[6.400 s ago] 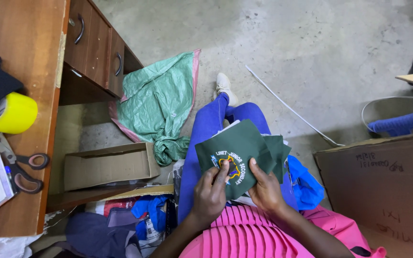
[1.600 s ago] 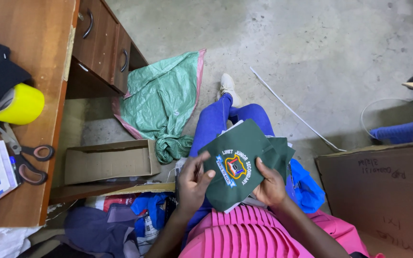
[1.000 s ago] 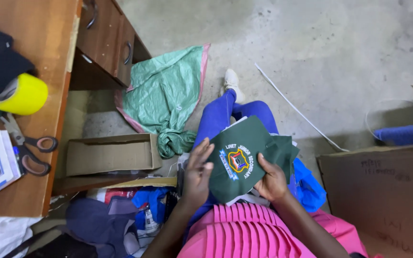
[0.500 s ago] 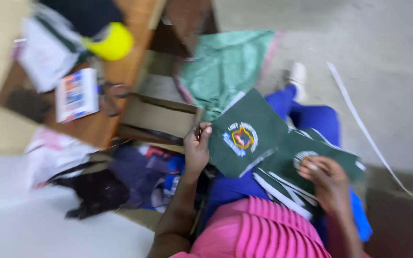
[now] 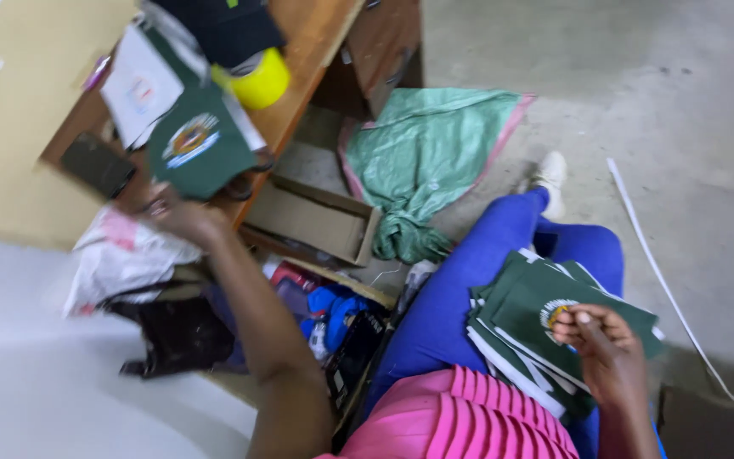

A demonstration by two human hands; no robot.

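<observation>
Left arm stretched out to left, left hand (image 5: 182, 217) at desk (image 5: 316, 42) edge, fingers pinching one green badge patch (image 5: 194, 144) lying over desk. Right hand (image 5: 606, 350) bent in over lap, fingertips pressed together on top of patch stack (image 5: 545, 327) resting on blue-trousered thigh; stack count unclear, several layers. On desk: one yellow tape roll (image 5: 262, 81), one dark cap (image 5: 229, 25). On floor: one open cardboard box (image 5: 316, 221), one green sack (image 5: 431, 157).

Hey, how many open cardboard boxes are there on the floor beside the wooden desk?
1. The open cardboard box sits on the floor beside the wooden desk, left of the green sack. More may be hidden outside the view.
</observation>
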